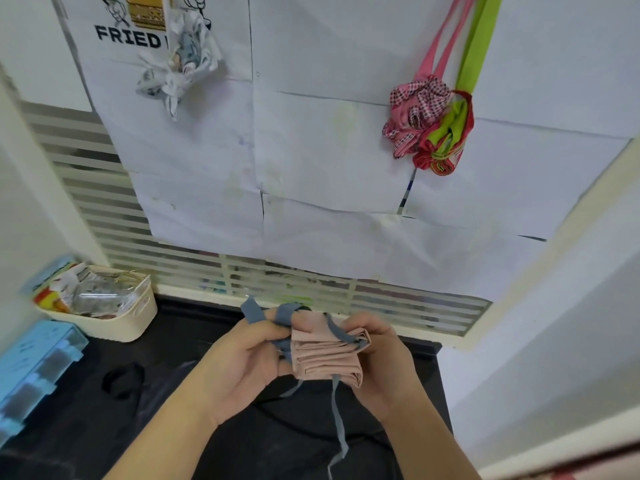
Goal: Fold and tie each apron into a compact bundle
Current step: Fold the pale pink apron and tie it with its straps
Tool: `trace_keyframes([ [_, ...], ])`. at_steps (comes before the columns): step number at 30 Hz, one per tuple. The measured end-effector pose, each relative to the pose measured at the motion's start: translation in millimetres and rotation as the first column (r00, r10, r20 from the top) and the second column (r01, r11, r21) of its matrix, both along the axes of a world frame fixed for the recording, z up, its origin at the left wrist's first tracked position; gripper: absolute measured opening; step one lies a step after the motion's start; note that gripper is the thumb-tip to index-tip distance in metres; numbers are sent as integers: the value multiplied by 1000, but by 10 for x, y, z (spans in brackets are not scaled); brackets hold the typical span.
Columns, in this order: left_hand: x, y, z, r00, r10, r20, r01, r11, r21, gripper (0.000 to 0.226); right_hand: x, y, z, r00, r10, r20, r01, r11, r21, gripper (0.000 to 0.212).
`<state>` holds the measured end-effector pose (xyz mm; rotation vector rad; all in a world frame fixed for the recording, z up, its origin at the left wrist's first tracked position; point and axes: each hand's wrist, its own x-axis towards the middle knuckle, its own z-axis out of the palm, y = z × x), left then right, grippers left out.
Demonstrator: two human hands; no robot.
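Tying step judged in hand: folded pink apron (327, 355) is held above the dark counter (180, 327), grey strap (341, 332) already crossed over it. Next, strap ends likely need pulling snug and knotting. Left hand (242, 362) is curled, strap loops pinched at its fingertips. Right hand (384, 358) is closed round the bundle's far edge. One loose tail (337, 414) hangs down. Farther off, tied bundles (429, 126) are hung on the wall.

I held the folded pink cloth apron (327, 355) above the black worktop (180, 327), my right hand (384, 362) gripping its edge while my left hand (242, 358) pinched its grey-blue fabric tie (273, 315) looped over my fingers.
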<state>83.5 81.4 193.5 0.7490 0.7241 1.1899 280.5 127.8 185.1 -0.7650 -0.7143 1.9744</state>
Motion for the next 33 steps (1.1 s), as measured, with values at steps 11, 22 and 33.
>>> trace_keyframes([
  [11,-364,-44,378,434,-278,-857,-213,893,-398,52,66,38,399,901,-232,366,77,917,392,56],
  [22,223,17,912,720,-22,-693,63,997,33,25,8,-19,617,905,-275,325,89,869,487,52],
  [33,385,62,788,610,237,-756,-50,964,262,18,186,-127,660,895,-154,420,-33,913,406,12],
])
